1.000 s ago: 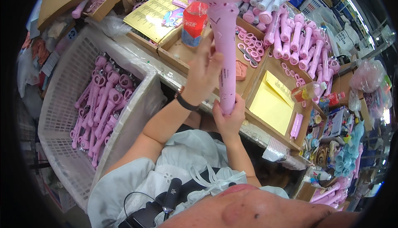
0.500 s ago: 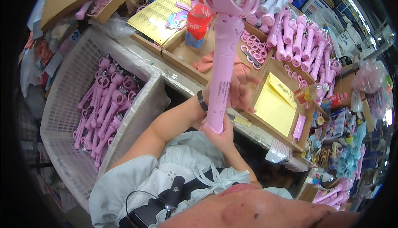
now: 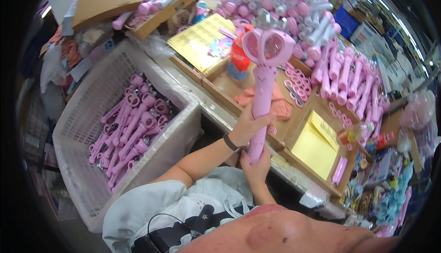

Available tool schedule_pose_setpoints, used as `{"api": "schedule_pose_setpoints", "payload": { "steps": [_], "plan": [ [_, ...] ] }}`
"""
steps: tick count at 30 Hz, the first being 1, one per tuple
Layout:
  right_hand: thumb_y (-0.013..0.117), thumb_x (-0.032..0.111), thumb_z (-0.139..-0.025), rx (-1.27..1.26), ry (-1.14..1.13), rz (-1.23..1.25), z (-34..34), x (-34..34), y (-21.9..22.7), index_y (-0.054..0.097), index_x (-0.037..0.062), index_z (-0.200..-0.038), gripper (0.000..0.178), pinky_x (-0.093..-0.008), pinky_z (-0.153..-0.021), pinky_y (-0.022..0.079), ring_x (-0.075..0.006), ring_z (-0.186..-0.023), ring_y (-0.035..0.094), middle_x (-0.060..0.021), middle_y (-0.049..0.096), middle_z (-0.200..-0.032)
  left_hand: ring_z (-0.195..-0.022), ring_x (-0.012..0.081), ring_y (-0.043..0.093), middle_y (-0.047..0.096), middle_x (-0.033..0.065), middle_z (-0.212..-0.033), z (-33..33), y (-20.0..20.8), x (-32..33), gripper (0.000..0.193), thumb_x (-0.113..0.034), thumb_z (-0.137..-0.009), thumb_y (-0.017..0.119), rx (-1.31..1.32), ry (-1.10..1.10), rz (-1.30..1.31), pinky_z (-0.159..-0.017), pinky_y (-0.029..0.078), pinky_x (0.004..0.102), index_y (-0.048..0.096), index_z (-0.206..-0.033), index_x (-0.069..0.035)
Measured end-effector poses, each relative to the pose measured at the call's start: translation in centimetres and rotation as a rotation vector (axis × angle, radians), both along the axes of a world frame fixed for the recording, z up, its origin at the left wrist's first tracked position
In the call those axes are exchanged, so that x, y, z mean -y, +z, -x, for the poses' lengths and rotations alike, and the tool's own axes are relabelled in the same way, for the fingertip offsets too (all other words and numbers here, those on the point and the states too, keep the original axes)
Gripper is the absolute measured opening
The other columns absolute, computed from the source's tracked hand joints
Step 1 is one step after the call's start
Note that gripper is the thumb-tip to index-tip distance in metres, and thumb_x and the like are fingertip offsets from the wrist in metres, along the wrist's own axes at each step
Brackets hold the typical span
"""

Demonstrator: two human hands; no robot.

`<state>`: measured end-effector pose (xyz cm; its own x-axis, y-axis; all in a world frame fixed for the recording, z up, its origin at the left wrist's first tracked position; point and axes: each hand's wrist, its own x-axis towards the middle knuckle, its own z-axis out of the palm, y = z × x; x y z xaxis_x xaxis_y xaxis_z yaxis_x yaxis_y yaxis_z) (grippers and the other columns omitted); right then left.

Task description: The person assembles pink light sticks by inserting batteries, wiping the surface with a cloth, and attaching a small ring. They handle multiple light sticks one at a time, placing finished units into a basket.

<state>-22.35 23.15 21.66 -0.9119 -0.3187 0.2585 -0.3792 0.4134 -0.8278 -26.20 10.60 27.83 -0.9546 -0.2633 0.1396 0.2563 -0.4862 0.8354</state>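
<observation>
A pink toy wand [image 3: 263, 85] stands nearly upright in front of me, its round openwork head at the top with a clear piece above it. Around the middle of its handle, my left hand [image 3: 248, 126], with a black band on the wrist, is closed. Lower down, my right hand [image 3: 256, 164] grips the handle's bottom end. Behind the wand lie an orange cloth [image 3: 280, 103] and a bottle with a red-and-blue label [image 3: 238, 60], both in a shallow cardboard tray [image 3: 220, 86].
To my left stands a white plastic basket [image 3: 69, 136] with many similar pink wands [image 3: 133, 119]. Pink rings [image 3: 298, 80], a pair of small scissors [image 3: 293, 93] and yellow paper [image 3: 314, 149] lie in the trays. Wand parts [image 3: 351, 76] are heaped at the far right.
My left hand, earlier spread open behind the wand, has closed around its handle. The wand sits lower in view and farther from me. The right hand keeps its grip at the bottom.
</observation>
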Motion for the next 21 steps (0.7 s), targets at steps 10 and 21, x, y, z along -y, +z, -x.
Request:
{"api": "schedule_pose_setpoints", "payload": {
  "steps": [10, 21],
  "plan": [
    [0.071, 0.016, -0.072, 0.270, 0.136, 0.199, -1.8, -1.4, -2.9, 0.048, -0.0013, -0.112, 0.049, -0.0328, -0.075, 0.047, -0.0206, -0.084, 0.057, -0.0137, 0.057, -0.095, -0.062, 0.0134, 0.058, 0.057, 0.0050, -0.079, 0.1, 0.6, 1.6, 0.029, -0.026, -0.090, 0.056, -0.003, -0.069, -0.089, -0.056, 0.050, 0.0271, 0.046, -0.109, -0.006],
    [0.073, 0.021, -0.072, 0.238, 0.206, 0.177, -2.0, -1.8, -3.9, 0.048, -0.0005, -0.113, 0.053, -0.0345, -0.075, 0.048, -0.0254, -0.084, 0.060, -0.0176, 0.058, -0.095, -0.066, 0.0178, 0.057, 0.056, 0.0100, -0.082, -0.7, 0.2, 1.6, 0.037, -0.025, -0.086, 0.055, -0.023, -0.055, -0.174, -0.059, 0.049, 0.0299, 0.040, -0.114, -0.007]
  ]
}}
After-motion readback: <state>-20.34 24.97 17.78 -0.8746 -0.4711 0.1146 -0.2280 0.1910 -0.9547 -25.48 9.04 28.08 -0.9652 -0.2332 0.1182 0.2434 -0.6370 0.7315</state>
